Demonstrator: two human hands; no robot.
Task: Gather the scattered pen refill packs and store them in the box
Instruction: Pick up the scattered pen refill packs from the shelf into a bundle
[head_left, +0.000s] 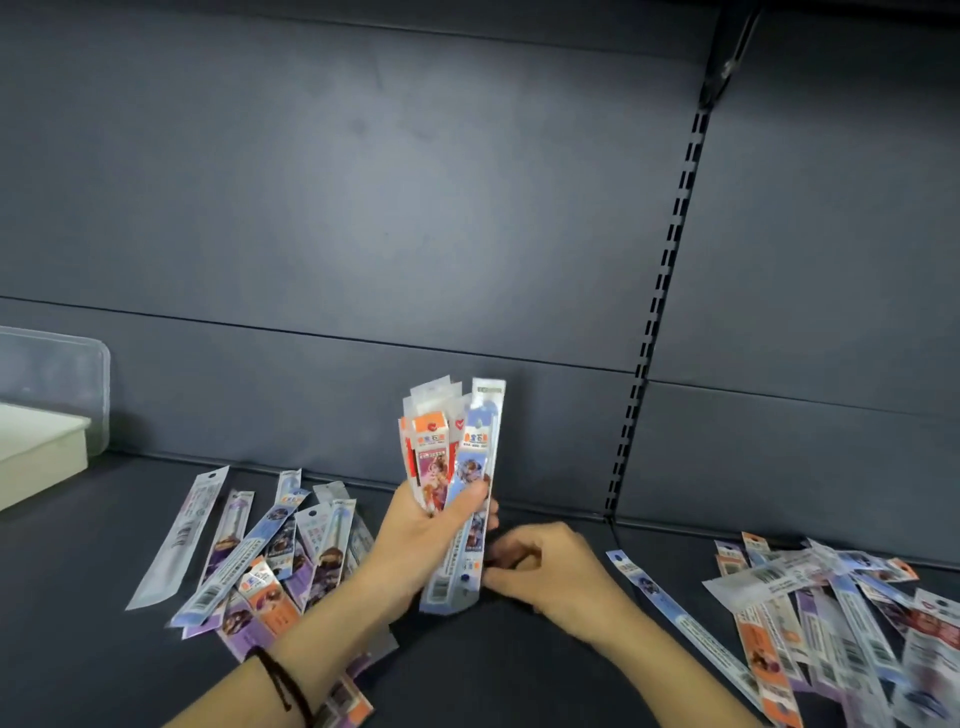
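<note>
My left hand (423, 535) grips an upright bundle of pen refill packs (452, 452), orange, pink and blue, near the back of the dark shelf. My right hand (540, 571) sits just right of the bundle's lower end, fingers curled and touching the bottom edge of the packs; whether it holds one I cannot tell. A loose pile of refill packs (260, 551) lies to the left of my left arm. Another scattered pile (831, 608) lies at the right. A white box (41, 452) stands at the far left with a clear lid (57, 374) behind it.
The dark shelf floor (493, 675) ends at a dark back panel (363, 208). A slotted upright rail (660, 291) runs down the panel to the right of the hands. A dark cord bracelet (280, 680) circles my left wrist.
</note>
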